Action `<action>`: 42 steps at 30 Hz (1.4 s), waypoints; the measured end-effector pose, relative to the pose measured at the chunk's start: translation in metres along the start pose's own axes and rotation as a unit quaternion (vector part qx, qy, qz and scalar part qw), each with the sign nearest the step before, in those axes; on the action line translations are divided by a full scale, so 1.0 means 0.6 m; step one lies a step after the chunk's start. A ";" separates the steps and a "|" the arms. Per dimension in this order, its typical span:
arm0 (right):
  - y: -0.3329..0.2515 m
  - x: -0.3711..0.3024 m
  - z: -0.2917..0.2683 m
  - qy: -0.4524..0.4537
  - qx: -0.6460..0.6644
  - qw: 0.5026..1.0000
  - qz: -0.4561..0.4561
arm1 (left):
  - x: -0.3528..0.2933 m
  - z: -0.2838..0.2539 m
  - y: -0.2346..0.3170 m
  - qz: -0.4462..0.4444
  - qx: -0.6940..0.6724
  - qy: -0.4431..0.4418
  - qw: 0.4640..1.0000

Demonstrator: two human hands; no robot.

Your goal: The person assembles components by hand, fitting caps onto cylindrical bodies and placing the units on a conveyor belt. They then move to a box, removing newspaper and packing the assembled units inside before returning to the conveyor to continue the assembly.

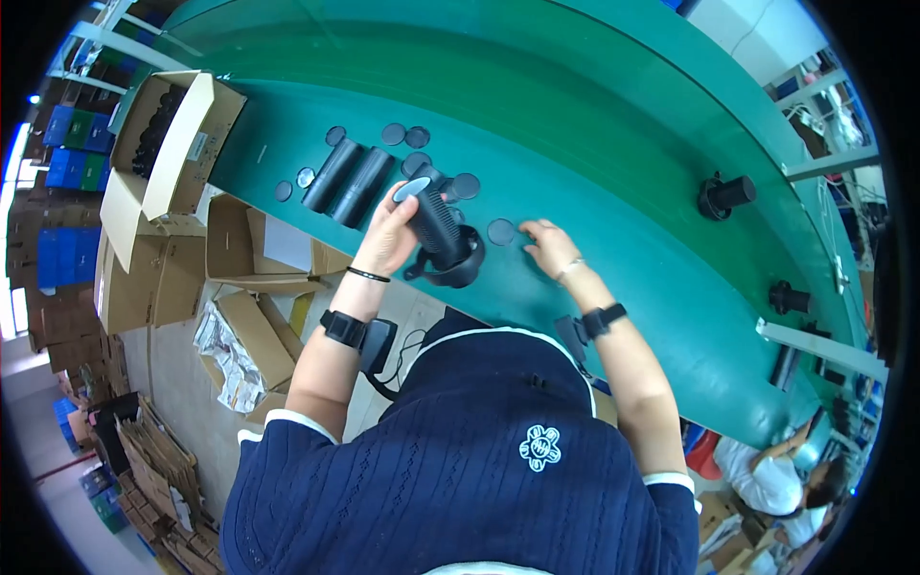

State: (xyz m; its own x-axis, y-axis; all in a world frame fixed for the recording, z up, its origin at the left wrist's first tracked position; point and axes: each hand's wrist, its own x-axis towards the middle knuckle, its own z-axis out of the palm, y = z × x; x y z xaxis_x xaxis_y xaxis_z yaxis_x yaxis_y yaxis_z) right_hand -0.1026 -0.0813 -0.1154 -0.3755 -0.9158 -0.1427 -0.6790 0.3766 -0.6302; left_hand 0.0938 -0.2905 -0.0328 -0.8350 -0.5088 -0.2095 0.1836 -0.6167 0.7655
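My left hand (385,238) is closed around a black ribbed tube (439,230). Its wide, flanged end points down, and a pale round face shows at its upper end. My right hand (553,252) is over the bench, fingers apart, with the fingertips beside a flat dark disc (500,232). I cannot tell whether they touch it. Two smooth black cylinders (362,187) lie side by side to the left of the held tube. Around them lie several more dark round discs (394,133), some partly behind the tube.
The green bench (613,278) runs across, with a raised back wall. An open cardboard box (172,144) of dark parts stands at the left end, more cartons (251,335) below. Black flanged pieces (728,195) stand at the right. Another person (767,479) is at lower right.
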 end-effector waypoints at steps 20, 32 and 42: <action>-0.058 -0.073 -0.120 0.225 0.326 0.917 -0.039 | 0.034 0.133 -0.066 -0.209 0.090 -0.286 0.931; -0.007 -0.206 -0.183 0.083 0.582 0.790 0.177 | 0.077 0.227 -0.136 -0.267 0.165 -0.441 0.841; 0.030 -0.219 -0.154 0.164 0.741 0.640 0.120 | 0.068 0.209 -0.175 -0.127 0.277 -0.287 0.908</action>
State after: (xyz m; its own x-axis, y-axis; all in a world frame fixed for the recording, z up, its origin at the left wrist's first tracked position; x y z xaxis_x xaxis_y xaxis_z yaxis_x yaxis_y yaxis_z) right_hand -0.1239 0.0589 -0.0375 -0.6336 -0.6865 -0.3566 0.6765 -0.2682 -0.6859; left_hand -0.0248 -0.1709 -0.0454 -0.9760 0.1024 -0.1921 -0.2089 -0.1917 0.9590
